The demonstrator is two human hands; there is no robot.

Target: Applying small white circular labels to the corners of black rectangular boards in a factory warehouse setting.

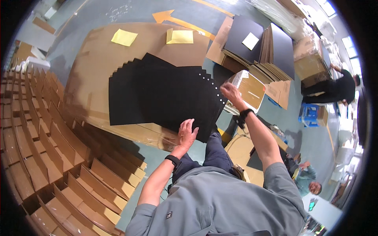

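Several black sheets [157,94] lie fanned out on a large cardboard surface in front of me. Small white dots [216,88] run in a slanting row along their stepped right edges. My left hand [187,134] rests at the near edge of the sheets, fingers stretched out and apart. Just beyond the right edge of the sheets, my right hand [231,93] is raised with its fingers curled together. Whatever its fingertips hold, if anything, is too small to make out. A white container with a brown top [252,92] stands beside that hand.
Two yellow paper pads [124,37] [181,37] lie on the far part of the cardboard. Stacked black boards [242,39] stand at the far right. Rows of folded cardboard [51,149] fill the left. Two people are at the right, one near a blue stool [309,115].
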